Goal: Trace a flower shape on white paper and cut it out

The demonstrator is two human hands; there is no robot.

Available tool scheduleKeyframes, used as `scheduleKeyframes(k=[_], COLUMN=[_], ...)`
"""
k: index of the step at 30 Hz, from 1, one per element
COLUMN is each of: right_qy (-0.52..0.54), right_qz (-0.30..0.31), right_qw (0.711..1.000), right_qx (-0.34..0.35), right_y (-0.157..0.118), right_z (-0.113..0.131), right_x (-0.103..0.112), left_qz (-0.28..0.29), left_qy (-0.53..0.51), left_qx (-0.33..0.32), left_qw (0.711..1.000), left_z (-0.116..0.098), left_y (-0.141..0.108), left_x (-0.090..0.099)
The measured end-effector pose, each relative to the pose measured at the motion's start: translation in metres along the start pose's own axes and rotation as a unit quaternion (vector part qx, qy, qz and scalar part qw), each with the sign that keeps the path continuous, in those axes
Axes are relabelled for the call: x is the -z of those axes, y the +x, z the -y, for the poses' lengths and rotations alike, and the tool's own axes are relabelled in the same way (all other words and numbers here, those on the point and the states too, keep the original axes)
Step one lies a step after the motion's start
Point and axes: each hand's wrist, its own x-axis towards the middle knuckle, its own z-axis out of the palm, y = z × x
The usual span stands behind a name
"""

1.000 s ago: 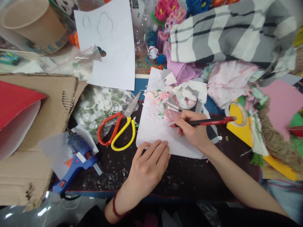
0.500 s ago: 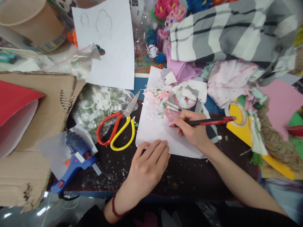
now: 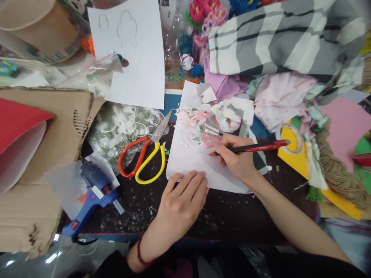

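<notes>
Right hand (image 3: 236, 156), right of centre: pinched round pen (image 3: 256, 147), tip down at paper (image 3: 185, 159), contact too small to tell. Left hand (image 3: 181, 204), lower centre: open, flat, fingers over paper's lower edge. Paper mid-frame, scraps (image 3: 193, 116) on upper part. Scissors (image 3: 157, 136), left of centre; glue gun (image 3: 97, 196), lower left.

Dark tabletop (image 3: 246, 218): white paper (image 3: 184, 156), scissors (image 3: 157, 136), apparently bagged flowers (image 3: 106, 133).
</notes>
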Motion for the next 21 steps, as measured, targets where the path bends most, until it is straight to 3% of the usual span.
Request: scheduleKeyframes(k=[21], right_qy=[0.017], right_qz=[0.007], right_qw=[1.000], right_qx=[-0.024], right_y=[-0.0016], right_z=[0.0007], right_x=[-0.0003], left_qz=[0.003], left_qy=[-0.003], left_qx=[0.001], left_qw=[1.000], left_z=[-0.0003], left_y=[-0.0001], left_x=[0.0012])
